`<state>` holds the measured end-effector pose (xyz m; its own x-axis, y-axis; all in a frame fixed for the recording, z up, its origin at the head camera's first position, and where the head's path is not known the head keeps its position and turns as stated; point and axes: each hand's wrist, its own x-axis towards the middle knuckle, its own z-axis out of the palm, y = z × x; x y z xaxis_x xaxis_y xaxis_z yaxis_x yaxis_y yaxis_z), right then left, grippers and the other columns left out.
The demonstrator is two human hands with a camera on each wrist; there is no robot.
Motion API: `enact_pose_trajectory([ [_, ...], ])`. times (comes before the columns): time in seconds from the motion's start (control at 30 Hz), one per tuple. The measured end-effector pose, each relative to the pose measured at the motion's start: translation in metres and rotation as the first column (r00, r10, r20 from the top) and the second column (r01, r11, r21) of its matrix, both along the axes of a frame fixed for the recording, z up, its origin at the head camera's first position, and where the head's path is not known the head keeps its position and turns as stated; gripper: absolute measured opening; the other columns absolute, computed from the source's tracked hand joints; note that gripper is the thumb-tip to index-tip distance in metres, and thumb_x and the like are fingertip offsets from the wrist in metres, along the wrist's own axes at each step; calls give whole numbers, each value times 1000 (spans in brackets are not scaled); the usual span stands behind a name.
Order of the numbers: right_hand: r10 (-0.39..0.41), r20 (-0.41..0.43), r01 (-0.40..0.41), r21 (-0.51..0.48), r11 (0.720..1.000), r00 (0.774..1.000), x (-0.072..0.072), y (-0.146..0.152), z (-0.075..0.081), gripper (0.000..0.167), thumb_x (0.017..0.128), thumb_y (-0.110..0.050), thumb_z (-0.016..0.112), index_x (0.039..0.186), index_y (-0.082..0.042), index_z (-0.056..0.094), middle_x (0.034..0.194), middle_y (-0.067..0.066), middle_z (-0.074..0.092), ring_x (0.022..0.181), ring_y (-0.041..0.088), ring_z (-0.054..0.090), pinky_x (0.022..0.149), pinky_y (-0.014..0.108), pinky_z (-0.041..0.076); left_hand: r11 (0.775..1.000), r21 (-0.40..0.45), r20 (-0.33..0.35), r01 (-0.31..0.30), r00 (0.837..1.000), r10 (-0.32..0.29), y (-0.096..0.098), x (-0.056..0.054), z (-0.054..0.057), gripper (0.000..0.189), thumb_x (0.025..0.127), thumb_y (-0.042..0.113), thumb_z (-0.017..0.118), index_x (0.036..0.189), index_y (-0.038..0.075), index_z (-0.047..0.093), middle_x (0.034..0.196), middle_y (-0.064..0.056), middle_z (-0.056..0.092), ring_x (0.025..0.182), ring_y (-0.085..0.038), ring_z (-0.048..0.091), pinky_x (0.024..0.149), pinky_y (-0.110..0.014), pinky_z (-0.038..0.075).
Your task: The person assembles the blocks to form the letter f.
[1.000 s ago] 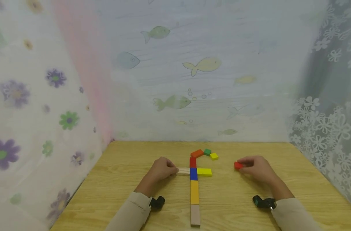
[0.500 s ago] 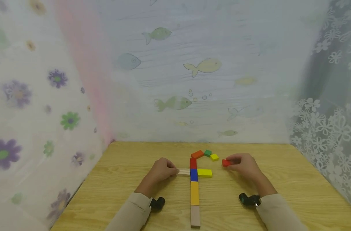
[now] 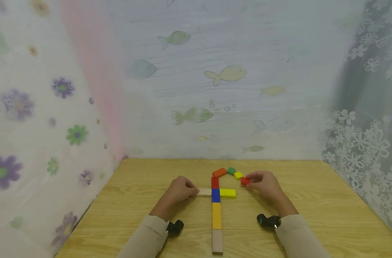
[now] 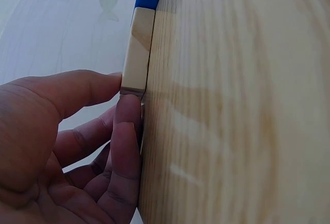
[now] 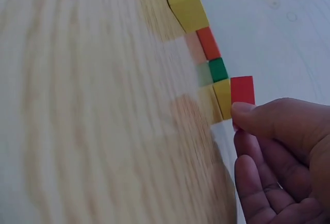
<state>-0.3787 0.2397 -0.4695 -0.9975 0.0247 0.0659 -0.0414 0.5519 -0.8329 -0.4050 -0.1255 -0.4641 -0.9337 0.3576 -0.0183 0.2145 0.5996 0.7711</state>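
Note:
My left hand (image 3: pixel 180 189) pinches the outer end of a plain wooden block (image 3: pixel 204 192), thumb and index finger at its end in the left wrist view. That block lies flat against a blue block (image 3: pixel 216 195). Between thumb and fingers of my right hand (image 3: pixel 264 185) is a small red block (image 5: pixel 243 90), right by a small yellow block (image 3: pixel 238 175). The small yellow block follows a green block (image 3: pixel 231 171) and an orange block (image 3: pixel 219 172) in a curved row. This row starts at the top of a longer red block (image 3: pixel 215 182).
Below the blue block, an amber block (image 3: pixel 216 215) and a tan block (image 3: pixel 217 242) continue the straight line. A long yellow block (image 3: pixel 227 194) sticks out to the right. The wooden table (image 3: pixel 134 229) ends at a fish-printed curtain (image 3: pixel 183 89); a flowered curtain (image 3: pixel 31 118) hangs at left.
My right hand has moved left with the small red block, bringing it up to the small yellow block. My left hand has stayed at the plain block.

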Motion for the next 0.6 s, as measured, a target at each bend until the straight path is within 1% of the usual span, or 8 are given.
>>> enact_pose_trajectory([
  [0.13,-3,-12,3,9,1000,1000,-1,0,-2,35,86,-18,86,118,-9,77,116,9,76,106,23,71,99,45,54,1000,0,-4,-3,1000,3,1,-1,0,16,93,29,78,88,15,81,81,1,73,71,-15,64,66,-30,54],
  [0.23,-9,-3,9,7,1000,1000,-2,-1,-3,35,86,-18,86,119,-9,76,117,9,76,107,23,71,98,44,55,1000,-1,-14,4,1000,-4,1,-2,0,16,93,29,78,88,14,81,81,1,73,71,-15,65,66,-31,54],
  [0.33,-15,1,15,16,1000,1000,-1,-2,-2,34,87,-18,85,119,-9,76,116,8,76,106,22,72,96,42,56,1000,-2,-18,11,1000,-11,1,-2,0,16,93,28,78,88,14,81,81,1,73,71,-15,65,66,-31,54],
  [0.6,-13,-22,14,36,999,1000,0,-9,-4,29,87,-13,83,115,-8,76,111,8,77,102,23,72,90,42,58,1000,-2,-11,6,1000,-6,0,0,-1,17,93,29,78,89,14,81,81,1,73,72,-15,65,66,-31,54],
])
